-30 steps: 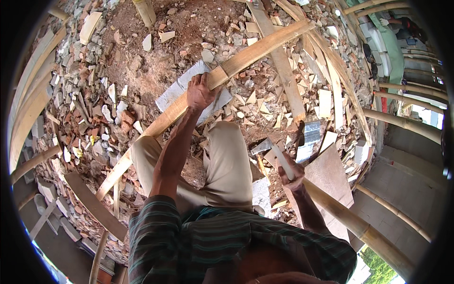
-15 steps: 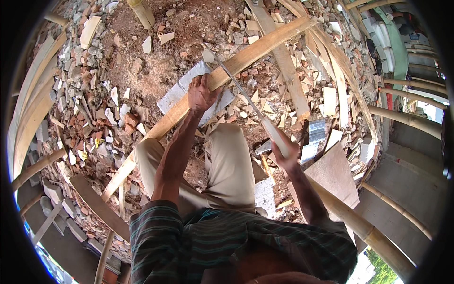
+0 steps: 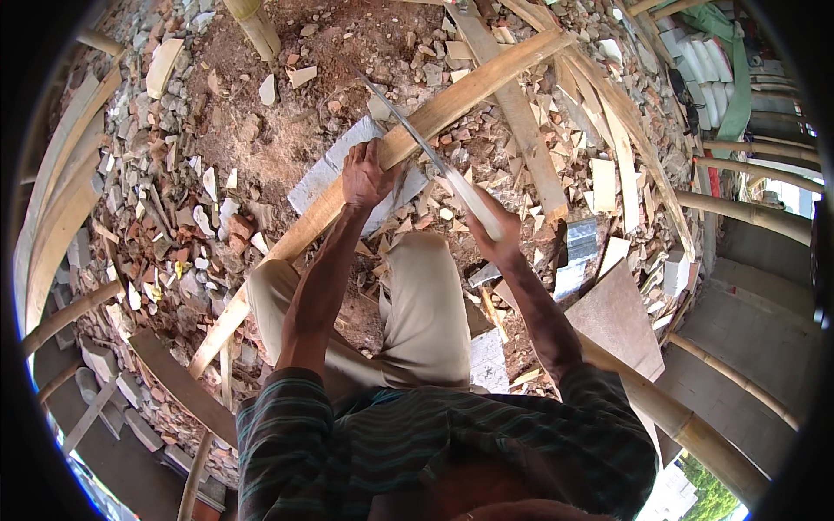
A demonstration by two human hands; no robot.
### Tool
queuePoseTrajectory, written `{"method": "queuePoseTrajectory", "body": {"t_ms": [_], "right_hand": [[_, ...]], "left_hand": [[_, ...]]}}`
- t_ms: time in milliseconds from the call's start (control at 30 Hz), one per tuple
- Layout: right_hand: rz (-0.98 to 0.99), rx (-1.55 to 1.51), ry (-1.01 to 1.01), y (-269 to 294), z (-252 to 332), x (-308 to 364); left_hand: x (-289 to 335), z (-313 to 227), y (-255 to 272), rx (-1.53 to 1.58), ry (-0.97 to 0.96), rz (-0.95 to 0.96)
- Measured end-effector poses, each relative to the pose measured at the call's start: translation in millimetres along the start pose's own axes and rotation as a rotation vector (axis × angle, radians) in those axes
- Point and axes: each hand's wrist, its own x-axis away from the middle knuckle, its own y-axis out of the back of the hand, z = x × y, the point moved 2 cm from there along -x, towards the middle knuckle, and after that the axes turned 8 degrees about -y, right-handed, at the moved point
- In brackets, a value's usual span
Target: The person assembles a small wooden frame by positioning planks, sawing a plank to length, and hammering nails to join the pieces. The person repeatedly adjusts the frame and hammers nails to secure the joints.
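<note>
A long wooden plank (image 3: 486, 85) lies slantwise in front of me, from the lower left up to the far right. My left hand (image 3: 366, 178) presses on it, with the fingers wrapped over its far edge. In my right hand (image 3: 499, 227) is the pale handle of a handsaw (image 3: 466, 196), closed in my fingers. The thin saw blade crosses the plank just right of my left hand, its tip beyond the far edge. Beneath the plank is a whitish-grey block (image 3: 314, 184). My bent knees are close to the plank's near side.
Broken brick and tile rubble (image 3: 174, 204) covers the ground. Another board (image 3: 527, 143) passes under the plank at the far right. A bamboo pole (image 3: 665, 417) slants past my right arm, near a brownish flat sheet (image 3: 615, 317). A bamboo post (image 3: 254, 28) stands ahead.
My right hand has pushed the saw forward and to the left, so its tip reaches farther past the plank. My left hand and the plank have stayed nearly in place.
</note>
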Motion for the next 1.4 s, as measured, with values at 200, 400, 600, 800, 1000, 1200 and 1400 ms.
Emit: {"method": "queuePoseTrajectory", "body": {"t_ms": [200,400,600,800,1000,1200,1400], "right_hand": [[-0.066,0.092,0.085,30,13,53],[0.081,-0.047,0.038,17,54,5],[0.015,-0.024,-0.051,10,21,16],[0.014,-0.023,0.116,40,12,66],[0.101,-0.04,-0.043,-13,-16,2],[0.005,0.063,-0.023,55,38,85],[-0.019,-0.047,0.155,-48,32,-67]], "left_hand": [[-3,3,3,0.035,0.025,0.078],[-8,3,0,0.001,0.036,0.131],[0,2,4,0.051,0.052,0.086],[-1,7,-3,0.025,0.02,0.129],[-4,-2,6,0.084,0.043,0.109],[-6,2,4,-0.004,0.058,0.076],[-5,5,7,0.041,0.012,0.084]]}}
